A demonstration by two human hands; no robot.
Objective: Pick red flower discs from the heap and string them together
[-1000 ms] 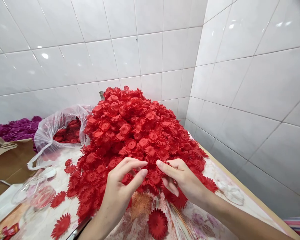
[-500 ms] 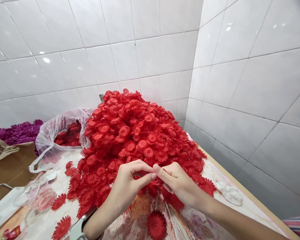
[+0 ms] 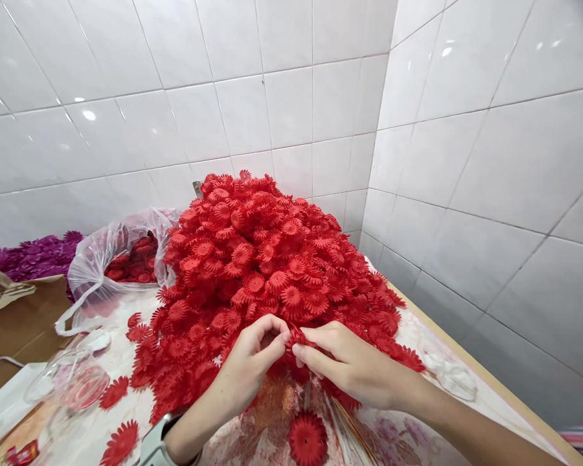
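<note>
Both hands meet at the near foot of the big red heap point(image 3: 262, 259), fingertip to fingertip. The left hand point(image 3: 250, 366) comes in from below, thumb and forefinger curled and pinched on a small red flower piece point(image 3: 297, 336). The right hand point(image 3: 352, 369) reaches across from the right, its thumb and fingers closed on the same piece from the other side. So the piece is clamped between the two hands, just above the tabletop point(image 3: 412, 433) and touching the lower edge of the heap.

A grey watch point(image 3: 151, 448) shows on the left wrist at the bottom edge. The heap itself is piled high against the white tiled wall point(image 3: 252, 97), in the corner, made up of toothed red discs lying every which way.

Below the hands a single loose red flower point(image 3: 307, 439) lies flat on the flowered cloth, and a bundle of thin sticks point(image 3: 344, 424) lies just to its right. More loose discs are scattered on the left, near a clear container point(image 3: 70, 382) with a red tint inside. Behind that, a clear plastic bag point(image 3: 102, 262) holds more red pieces, just beside the heap. Further left sits a mound of purple flowers point(image 3: 34, 255) behind a brown cardboard box point(image 3: 26, 317).
</note>
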